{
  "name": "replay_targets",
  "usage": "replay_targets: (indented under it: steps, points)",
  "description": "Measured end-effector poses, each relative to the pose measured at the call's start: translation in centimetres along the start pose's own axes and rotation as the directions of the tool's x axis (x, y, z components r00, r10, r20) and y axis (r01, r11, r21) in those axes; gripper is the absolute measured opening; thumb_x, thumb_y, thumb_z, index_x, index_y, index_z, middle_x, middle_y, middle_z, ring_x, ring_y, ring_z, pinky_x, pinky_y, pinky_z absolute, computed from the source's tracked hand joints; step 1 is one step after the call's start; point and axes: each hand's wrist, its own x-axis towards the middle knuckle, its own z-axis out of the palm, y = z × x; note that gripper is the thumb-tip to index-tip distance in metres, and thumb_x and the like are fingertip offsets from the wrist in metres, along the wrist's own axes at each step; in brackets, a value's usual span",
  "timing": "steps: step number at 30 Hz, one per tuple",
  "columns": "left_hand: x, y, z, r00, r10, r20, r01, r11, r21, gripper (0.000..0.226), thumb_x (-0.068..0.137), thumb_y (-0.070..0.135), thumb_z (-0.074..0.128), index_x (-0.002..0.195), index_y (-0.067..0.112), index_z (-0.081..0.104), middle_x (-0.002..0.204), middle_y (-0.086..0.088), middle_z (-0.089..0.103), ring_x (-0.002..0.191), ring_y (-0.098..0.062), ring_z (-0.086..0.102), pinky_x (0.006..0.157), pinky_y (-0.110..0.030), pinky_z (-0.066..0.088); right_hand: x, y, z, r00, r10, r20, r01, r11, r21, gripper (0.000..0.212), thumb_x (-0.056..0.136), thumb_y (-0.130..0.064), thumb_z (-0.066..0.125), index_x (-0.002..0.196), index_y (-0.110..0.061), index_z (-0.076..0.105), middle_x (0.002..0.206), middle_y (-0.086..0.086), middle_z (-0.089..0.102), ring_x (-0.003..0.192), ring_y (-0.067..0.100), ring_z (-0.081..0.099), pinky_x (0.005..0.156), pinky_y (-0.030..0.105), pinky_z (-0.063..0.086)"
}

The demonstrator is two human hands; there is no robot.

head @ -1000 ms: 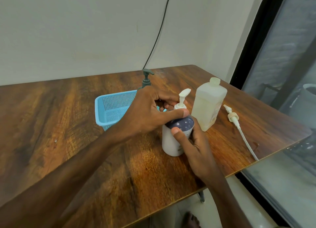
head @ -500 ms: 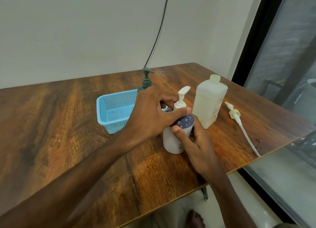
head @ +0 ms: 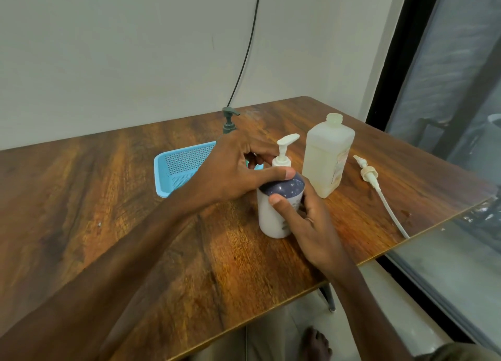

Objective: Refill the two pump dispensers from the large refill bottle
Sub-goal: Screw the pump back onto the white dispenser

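Just right of the frame's centre, a white cylindrical plastic pump dispenser [head: 267, 215] with a dark blue shoulder stands upright on the brown wood-grain table [head: 81, 198]. The left hand [head: 233, 168] comes in from the lower left. Its fingers curl round the neck under the white pump head, and its thumb lies across the blue shoulder. The right hand [head: 309, 219], coming from the lower right, wraps the dispenser's body, with the thumb on the near face and the fingers round the far side.

Just beside it, towards the upper right, stands the large translucent rectangular refill bottle [head: 326, 157], upright with its neck uncapped. Further right, 1 loose white pump with a long dip tube [head: 379, 190] lies flat on the wood near the table's edge.

Behind the left hand sits a light blue perforated plastic basket [head: 176, 168]. Only the dark green pump head of the 2nd dispenser [head: 230, 120] shows above the knuckles. A black cable [head: 244, 62] runs down the pale wall.
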Motion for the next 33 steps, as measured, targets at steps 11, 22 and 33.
replay_targets:
  steps: [11,22,33]
  points:
    - [-6.4,-0.7,4.4,0.918,-0.396,-0.013,0.386,0.903,-0.189,0.079,0.066,0.065,0.085,0.134,0.041,0.055,0.129,0.025,0.065,0.118,0.005,0.063,0.097,-0.025,0.057,0.0,0.2,-0.5,0.992,0.033,-0.119,-0.019,0.993,0.118,0.051,0.097,-0.060,0.027,0.131,-0.035,0.055,0.115,-0.036,0.063,0.111,-0.014,0.058,0.083,0.003,0.046]
    - [-6.2,1.0,5.5,0.874,-0.399,-0.279,0.374,0.917,-0.140,0.078,0.057,0.056,0.096,0.124,0.027,0.070,0.114,0.018,0.074,0.102,0.007,0.068,0.080,-0.016,0.059,0.3,1.3,-0.9,0.978,0.087,-0.190,-0.069,0.993,0.099,0.056,0.101,-0.059,0.027,0.122,-0.025,0.066,0.116,-0.009,0.072,0.110,0.007,0.067,0.087,0.028,0.058]
    - [-7.4,0.3,-4.3,0.765,-0.414,-0.493,0.408,0.904,-0.127,0.068,0.062,0.051,0.096,0.120,0.030,0.069,0.110,0.014,0.075,0.098,0.001,0.071,0.080,-0.021,0.061,1.0,-0.8,1.4,0.999,0.049,0.017,-0.040,0.936,-0.349,0.017,0.098,-0.044,0.054,0.107,-0.039,0.067,0.104,-0.022,0.068,0.095,-0.013,0.059,0.079,0.014,0.046]
